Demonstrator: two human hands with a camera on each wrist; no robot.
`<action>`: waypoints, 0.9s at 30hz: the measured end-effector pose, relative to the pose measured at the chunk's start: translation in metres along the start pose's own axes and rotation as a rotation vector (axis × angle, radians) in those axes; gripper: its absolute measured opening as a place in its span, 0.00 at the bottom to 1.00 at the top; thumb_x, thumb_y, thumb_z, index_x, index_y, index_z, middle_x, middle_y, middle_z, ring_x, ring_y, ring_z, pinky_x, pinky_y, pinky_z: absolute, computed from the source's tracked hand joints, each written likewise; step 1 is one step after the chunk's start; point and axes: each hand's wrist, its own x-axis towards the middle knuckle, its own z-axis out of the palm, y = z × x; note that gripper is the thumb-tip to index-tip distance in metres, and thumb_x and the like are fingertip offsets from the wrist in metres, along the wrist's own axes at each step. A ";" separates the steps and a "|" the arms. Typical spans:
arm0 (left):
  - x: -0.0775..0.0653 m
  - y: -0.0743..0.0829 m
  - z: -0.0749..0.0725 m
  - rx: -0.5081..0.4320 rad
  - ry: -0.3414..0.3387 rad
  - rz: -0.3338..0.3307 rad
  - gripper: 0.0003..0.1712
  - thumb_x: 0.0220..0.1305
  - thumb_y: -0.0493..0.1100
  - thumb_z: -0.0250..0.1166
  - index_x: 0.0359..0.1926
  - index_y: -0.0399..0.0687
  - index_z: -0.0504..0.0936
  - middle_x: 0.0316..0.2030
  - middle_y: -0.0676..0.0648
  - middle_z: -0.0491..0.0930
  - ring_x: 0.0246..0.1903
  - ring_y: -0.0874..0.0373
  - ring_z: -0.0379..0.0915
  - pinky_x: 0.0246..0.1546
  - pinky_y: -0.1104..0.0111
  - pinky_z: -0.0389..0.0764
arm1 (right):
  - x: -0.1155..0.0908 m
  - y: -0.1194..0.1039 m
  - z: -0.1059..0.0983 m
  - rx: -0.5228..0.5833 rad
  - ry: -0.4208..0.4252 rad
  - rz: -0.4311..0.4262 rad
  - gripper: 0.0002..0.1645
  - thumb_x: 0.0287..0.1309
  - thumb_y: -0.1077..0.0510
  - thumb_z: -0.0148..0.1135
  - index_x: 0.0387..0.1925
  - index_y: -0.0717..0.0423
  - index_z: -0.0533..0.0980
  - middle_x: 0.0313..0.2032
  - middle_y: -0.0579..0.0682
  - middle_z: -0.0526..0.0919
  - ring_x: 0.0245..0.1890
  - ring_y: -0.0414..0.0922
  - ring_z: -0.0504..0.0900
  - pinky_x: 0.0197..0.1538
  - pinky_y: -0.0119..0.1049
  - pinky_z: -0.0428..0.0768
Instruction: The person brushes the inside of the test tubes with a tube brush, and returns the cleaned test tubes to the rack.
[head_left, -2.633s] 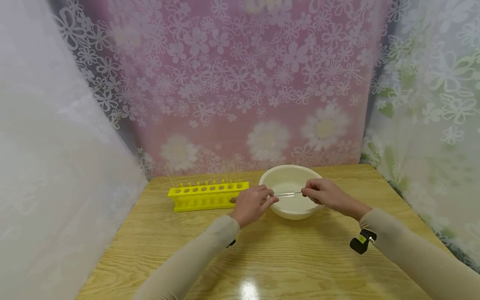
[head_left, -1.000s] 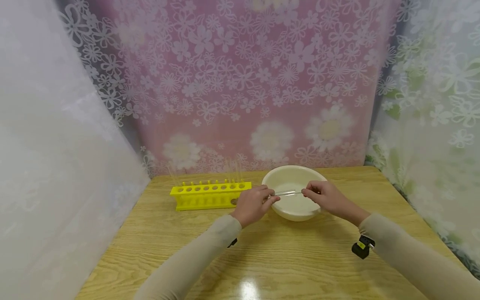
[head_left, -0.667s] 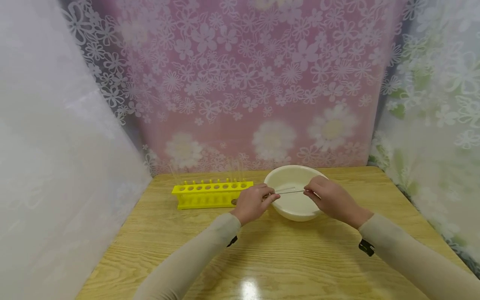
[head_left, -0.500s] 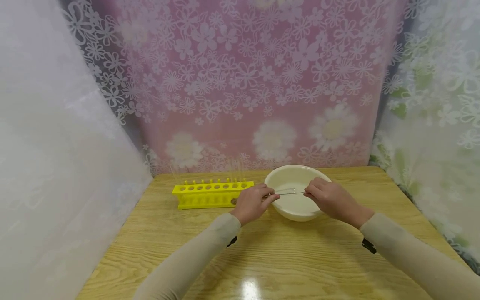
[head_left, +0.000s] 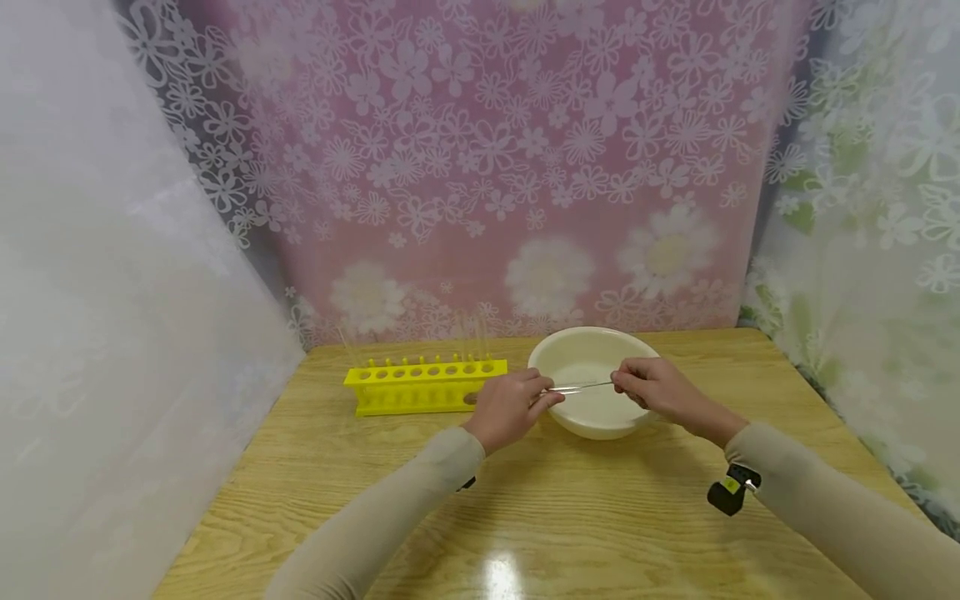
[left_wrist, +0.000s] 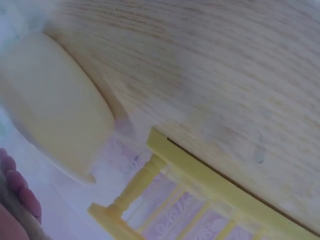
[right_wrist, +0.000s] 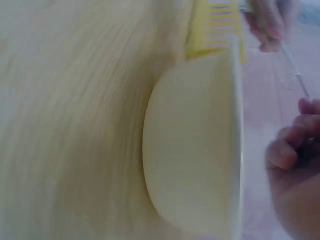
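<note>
My left hand (head_left: 510, 408) grips a clear glass test tube (head_left: 568, 388) held nearly level above the basin, its mouth toward the right. With thumb and fingers, my right hand (head_left: 652, 390) pinches the thin wire handle of a test tube brush (head_left: 600, 384) that runs into the tube. A brownish end (head_left: 470, 398) shows behind my left hand, likely the bristle part inside the tube; the fingers cover most of it. Beneath both hands stands a cream-white basin (head_left: 592, 425). In the right wrist view, the wire (right_wrist: 299, 77) spans between the two hands.
A yellow test tube rack (head_left: 420, 400) stands left of the basin, close to my left hand. Several clear tubes (head_left: 472, 337) stand upright at its ends. Wooden table (head_left: 525, 517) extends toward me; floral curtains (head_left: 450, 167) hang behind and at the sides.
My right hand has shifted and turned slightly at the wrist, bringing its wrist camera back into view. The brush wire has changed its slant. My left hand stays almost in place on the tube.
</note>
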 end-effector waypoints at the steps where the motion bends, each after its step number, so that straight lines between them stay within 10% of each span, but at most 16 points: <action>1: 0.000 0.001 0.000 0.022 0.001 0.013 0.18 0.73 0.62 0.56 0.43 0.61 0.87 0.32 0.62 0.81 0.23 0.73 0.70 0.24 0.81 0.69 | 0.000 -0.001 0.000 0.077 -0.024 0.068 0.22 0.77 0.52 0.50 0.34 0.68 0.73 0.20 0.48 0.66 0.17 0.39 0.59 0.24 0.38 0.64; 6: -0.001 0.004 -0.001 0.045 -0.005 0.019 0.19 0.73 0.62 0.56 0.44 0.60 0.87 0.32 0.61 0.81 0.22 0.72 0.70 0.22 0.80 0.68 | 0.000 -0.002 0.001 0.119 -0.028 0.191 0.24 0.77 0.48 0.51 0.34 0.66 0.73 0.21 0.49 0.67 0.18 0.40 0.59 0.24 0.38 0.65; 13: 0.002 0.001 -0.003 -0.143 -0.085 -0.123 0.18 0.73 0.62 0.56 0.37 0.61 0.85 0.28 0.63 0.77 0.21 0.71 0.66 0.22 0.79 0.67 | -0.002 0.002 0.008 -0.505 0.226 -0.332 0.03 0.66 0.57 0.66 0.39 0.51 0.83 0.29 0.42 0.80 0.25 0.36 0.72 0.28 0.33 0.73; 19: 0.002 -0.001 -0.003 -0.165 -0.119 -0.159 0.18 0.73 0.63 0.55 0.38 0.63 0.85 0.29 0.64 0.78 0.22 0.71 0.68 0.22 0.78 0.68 | -0.002 0.009 0.006 -0.851 0.322 -0.743 0.06 0.61 0.58 0.70 0.36 0.56 0.81 0.31 0.46 0.80 0.30 0.39 0.77 0.30 0.35 0.77; 23: 0.000 -0.002 -0.003 -0.162 -0.106 -0.150 0.17 0.73 0.63 0.55 0.39 0.63 0.86 0.30 0.64 0.78 0.22 0.71 0.68 0.23 0.78 0.68 | -0.001 0.009 0.003 -0.896 0.284 -0.829 0.15 0.75 0.51 0.55 0.34 0.54 0.80 0.30 0.44 0.79 0.29 0.38 0.74 0.30 0.35 0.75; 27: -0.001 -0.002 -0.004 -0.151 -0.087 -0.136 0.17 0.73 0.63 0.56 0.39 0.63 0.86 0.30 0.64 0.78 0.22 0.72 0.67 0.22 0.79 0.67 | -0.002 0.006 0.002 -0.865 0.239 -0.792 0.05 0.64 0.58 0.67 0.32 0.52 0.79 0.29 0.41 0.76 0.29 0.36 0.70 0.31 0.33 0.73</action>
